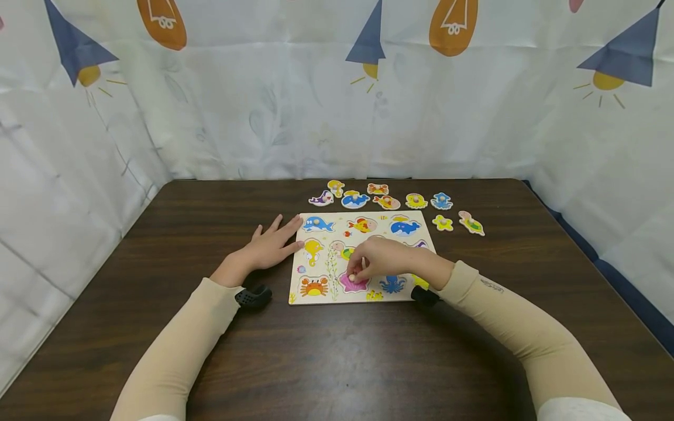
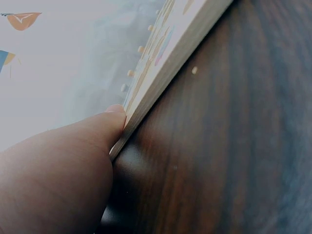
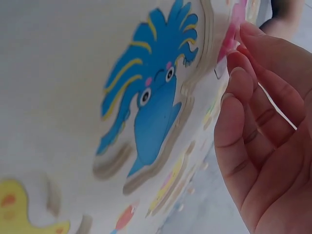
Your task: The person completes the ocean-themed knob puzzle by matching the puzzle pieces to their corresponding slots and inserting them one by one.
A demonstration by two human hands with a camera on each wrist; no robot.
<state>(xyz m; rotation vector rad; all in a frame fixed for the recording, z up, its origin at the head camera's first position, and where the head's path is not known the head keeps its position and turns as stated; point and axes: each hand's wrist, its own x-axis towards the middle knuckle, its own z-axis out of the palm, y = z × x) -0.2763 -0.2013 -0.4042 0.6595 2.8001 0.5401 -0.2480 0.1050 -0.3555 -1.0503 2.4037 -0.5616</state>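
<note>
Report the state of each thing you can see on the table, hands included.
Puzzle board: flat on the table.
Pink shell: held at the board; can't tell if seated.
Top-left blue piece: set in the board.
Octopus slot: empty.
Nine other pieces: loose on the table.
Left hand: fingers spread, touching the board's edge.
Right hand: fingers curled, pinching the shell.

We can read no words, brands or numbers in any of the three views. The one mark that resembles lettering is a small dark squiggle (image 1: 492,285) on the beige right sleeve (image 1: 526,327), on the forearm just behind the cuff (image 1: 456,283). In the head view it runs along the sleeve at a slant, too small and blurred for us to make out a letter, and we cannot tell whether it is writing, a logo or a drawing.
</note>
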